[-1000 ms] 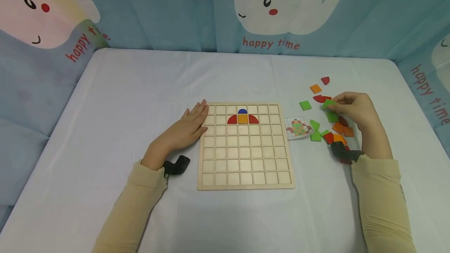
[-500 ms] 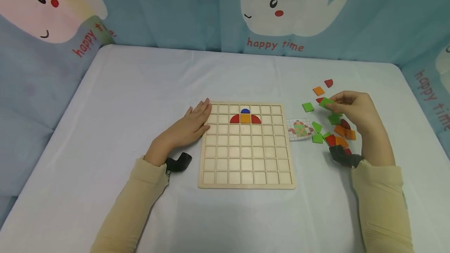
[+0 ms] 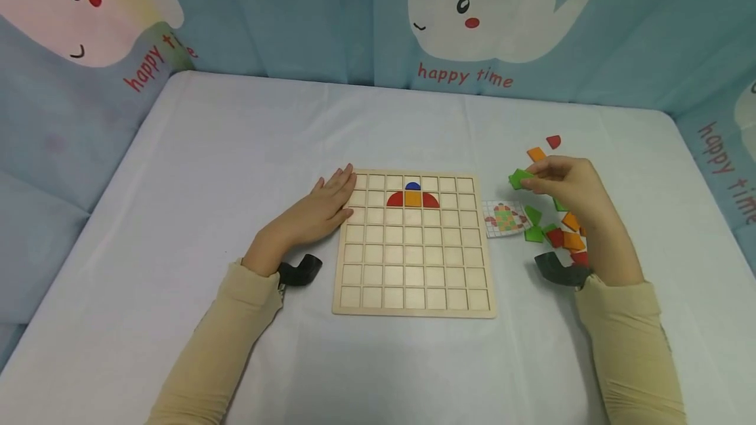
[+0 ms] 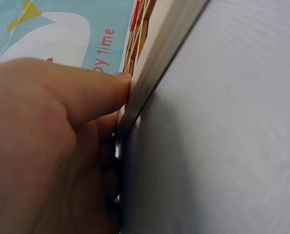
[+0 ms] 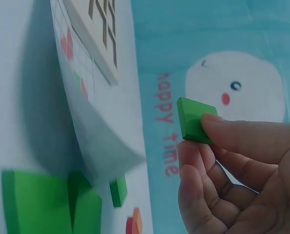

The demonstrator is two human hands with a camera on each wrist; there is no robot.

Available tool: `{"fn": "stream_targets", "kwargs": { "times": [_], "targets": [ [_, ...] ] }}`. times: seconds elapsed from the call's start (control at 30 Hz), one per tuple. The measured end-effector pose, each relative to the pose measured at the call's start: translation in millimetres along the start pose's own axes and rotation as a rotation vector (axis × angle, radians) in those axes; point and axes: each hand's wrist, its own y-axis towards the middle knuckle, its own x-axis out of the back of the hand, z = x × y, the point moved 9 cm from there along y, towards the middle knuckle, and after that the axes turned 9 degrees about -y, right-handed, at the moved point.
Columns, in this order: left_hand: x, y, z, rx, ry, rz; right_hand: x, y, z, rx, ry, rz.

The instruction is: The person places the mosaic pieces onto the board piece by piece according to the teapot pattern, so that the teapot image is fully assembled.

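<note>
A wooden grid board (image 3: 413, 254) lies mid-table, with a blue half-round tile (image 3: 413, 186), an orange square tile (image 3: 413, 199) and two red quarter-round tiles (image 3: 395, 200) in its upper cells. My left hand (image 3: 310, 218) rests with straight fingers along the board's left edge; in the left wrist view the thumb (image 4: 101, 90) touches the board's side. My right hand (image 3: 569, 189) pinches a green square tile (image 5: 196, 119) between thumb and fingers, raised off the table right of the board. A pattern card (image 3: 504, 218) with a curled edge lies beside the board.
Loose green tiles (image 3: 534, 234), orange tiles (image 3: 573, 241) and red tiles (image 3: 553, 141) are scattered at the right, partly under my right hand and wrist. A printed blue curtain (image 3: 283, 18) stands behind the white table (image 3: 248, 123).
My right hand has lifted the green square tile from the pile and moved left with it toward the board. The left hand stays at the board's edge. The head view has shifted slightly.
</note>
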Motion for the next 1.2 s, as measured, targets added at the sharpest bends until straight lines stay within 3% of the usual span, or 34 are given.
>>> {"fn": "stream_targets", "kwargs": {
  "times": [0.2,0.43,0.57,0.83,1.2],
  "targets": [
    [2.4,-0.5,1.3,0.002,0.004,-0.002,-12,0.3,14,0.054,0.013,0.034],
    [1.1,2.4,1.0,-0.004,0.005,0.003,-30,-0.6,22,0.045,-0.048,0.073],
    [2.6,2.5,-0.8,-0.008,0.007,-0.002,-42,0.6,32,0.052,-0.029,0.089],
    [5.3,1.8,-1.1,-0.008,0.012,-0.007,-62,4.5,64,0.165,-0.054,0.13],
    [-0.1,-0.7,-0.1,0.0,-0.001,-0.006,-88,3.1,90,0.209,0.046,0.213]
  ]
}}
